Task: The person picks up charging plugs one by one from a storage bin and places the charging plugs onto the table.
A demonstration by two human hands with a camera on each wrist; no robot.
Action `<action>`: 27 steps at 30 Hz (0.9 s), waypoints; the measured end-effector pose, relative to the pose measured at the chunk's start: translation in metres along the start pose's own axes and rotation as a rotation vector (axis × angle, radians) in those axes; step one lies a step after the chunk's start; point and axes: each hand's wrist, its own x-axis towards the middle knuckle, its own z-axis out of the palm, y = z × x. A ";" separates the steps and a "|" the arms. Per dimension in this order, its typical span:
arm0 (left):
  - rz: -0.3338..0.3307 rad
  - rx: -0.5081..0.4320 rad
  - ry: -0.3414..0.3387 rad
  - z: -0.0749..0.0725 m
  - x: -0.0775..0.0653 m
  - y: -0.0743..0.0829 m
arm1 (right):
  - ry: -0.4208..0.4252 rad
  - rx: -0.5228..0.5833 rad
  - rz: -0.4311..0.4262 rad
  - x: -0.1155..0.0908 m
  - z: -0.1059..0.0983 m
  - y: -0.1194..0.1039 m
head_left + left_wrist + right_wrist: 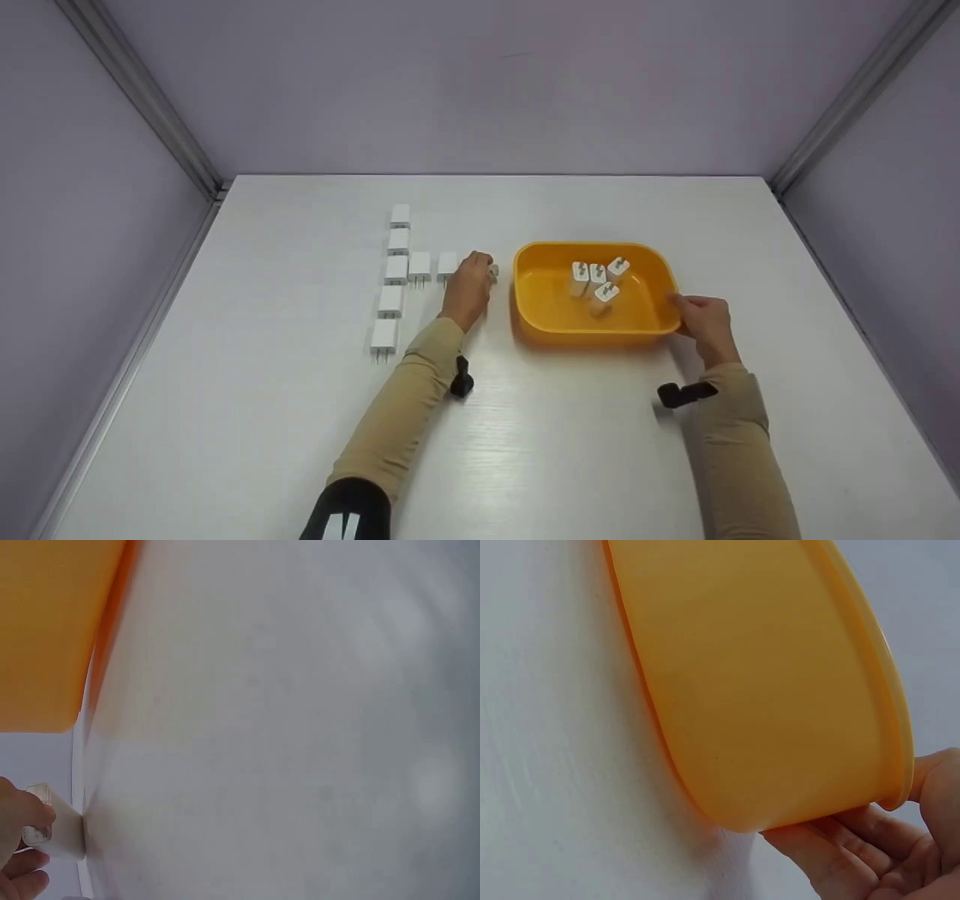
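Observation:
My left hand [468, 289] pinches a white charger plug [66, 831] at the table, just right of a row of other white charger plugs. Most of that charger is covered by the fingers in the head view. With thumb over the rim and fingers under the outer wall, my right hand [703, 322] grips the right side of an orange-yellow plastic tub [765, 690]. Inside the tub stand several more charger plugs [598, 274], their printed end faces upward. The tub sits to the right of the left hand.
Several white charger plugs form a column [390, 300] on the left of the white table [225, 390], prongs toward me. A short row, including one charger plug [420, 265], branches right from the column's middle. Pale walls [480, 90] enclose the back and sides.

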 end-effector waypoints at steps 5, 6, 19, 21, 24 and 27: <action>0.011 0.044 0.017 -0.001 0.000 0.001 | -0.008 0.019 -0.013 -0.001 0.000 0.000; 0.009 0.049 0.012 -0.001 -0.001 0.001 | -0.004 0.018 -0.016 -0.001 0.000 0.000; 0.027 0.102 -0.015 0.000 -0.001 0.002 | 0.006 0.003 0.001 -0.001 0.000 -0.001; 0.021 0.117 -0.030 0.000 -0.001 0.003 | 0.001 0.006 0.004 -0.001 0.000 -0.001; 0.000 0.127 -0.071 -0.001 -0.001 0.004 | -0.004 0.009 0.004 -0.001 0.000 -0.001; -0.022 0.134 -0.111 -0.002 -0.001 0.006 | 0.002 0.007 0.004 -0.001 0.001 0.000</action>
